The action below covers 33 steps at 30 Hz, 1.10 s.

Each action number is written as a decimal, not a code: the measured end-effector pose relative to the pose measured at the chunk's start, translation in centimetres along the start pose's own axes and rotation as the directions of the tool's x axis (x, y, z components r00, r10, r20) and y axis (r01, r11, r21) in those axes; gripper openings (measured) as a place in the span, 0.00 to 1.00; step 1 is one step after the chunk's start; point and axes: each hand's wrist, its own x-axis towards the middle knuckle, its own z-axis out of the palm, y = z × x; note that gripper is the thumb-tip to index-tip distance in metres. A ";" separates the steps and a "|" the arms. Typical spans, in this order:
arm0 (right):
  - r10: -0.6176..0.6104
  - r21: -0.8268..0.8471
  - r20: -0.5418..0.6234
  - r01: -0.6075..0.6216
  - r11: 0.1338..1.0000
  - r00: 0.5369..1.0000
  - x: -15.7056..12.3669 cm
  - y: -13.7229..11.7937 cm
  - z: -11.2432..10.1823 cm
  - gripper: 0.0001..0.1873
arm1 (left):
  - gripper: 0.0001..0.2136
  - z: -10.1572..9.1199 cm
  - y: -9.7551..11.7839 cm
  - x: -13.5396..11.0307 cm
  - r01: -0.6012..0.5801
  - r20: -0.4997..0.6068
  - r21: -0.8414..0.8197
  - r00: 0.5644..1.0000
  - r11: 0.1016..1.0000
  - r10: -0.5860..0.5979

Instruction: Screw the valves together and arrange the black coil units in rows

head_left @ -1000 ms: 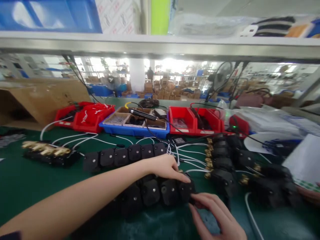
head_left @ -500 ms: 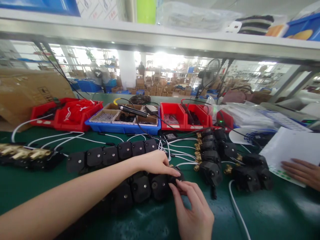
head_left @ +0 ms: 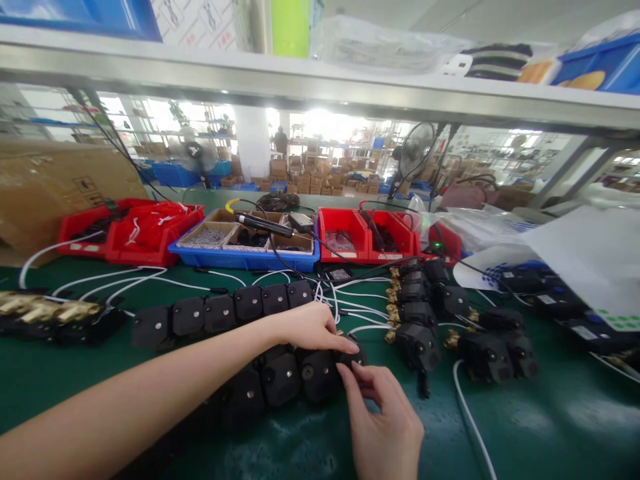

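My left hand (head_left: pixel 313 327) reaches across from the left and grips a black plastic unit (head_left: pixel 361 348) at the right end of the front row, thumb along its top. At the unit's near side, my right hand (head_left: pixel 385 413) has thumb and index finger closed on its edge; any small part between the fingertips is hidden. Beside it in that row stand similar black units (head_left: pixel 317 375), each with a small round silver spot on its face. Another row of black units (head_left: pixel 220 312) lies behind my left forearm.
Black units with brass fittings (head_left: pixel 393 313) and white cables stand to the right. Red bins (head_left: pixel 345 255) and a blue tray (head_left: pixel 245 259) of small parts line the back. A black pen-shaped tool (head_left: pixel 265 223) rests across the tray. White sheets (head_left: pixel 595 260) lie at the right.
The co-worker's hand at the right has left the view, and the white sheet there has shifted up and right, uncovering black devices. My hands keep their grip on the unit.
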 end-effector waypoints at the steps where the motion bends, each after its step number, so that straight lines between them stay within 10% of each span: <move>1: -0.018 0.015 -0.001 0.018 1.000 1.000 0.0 0.1 0.0 0.08 | 0.25 0.0 0.0 0.0 0.001 -0.001 0.001 1.000 1.000 -0.001; 15: -0.154 -0.117 0.030 0.157 0.981 0.988 1.1 -0.4 -0.6 0.16 | 0.26 0.1 -0.1 0.0 0.007 0.000 0.011 1.000 1.000 -0.007; 33: 0.155 -0.018 -0.182 -0.161 0.987 0.971 -1.3 -0.7 2.3 0.20 | 0.26 0.1 0.0 0.0 0.000 -0.020 0.002 1.000 1.000 0.000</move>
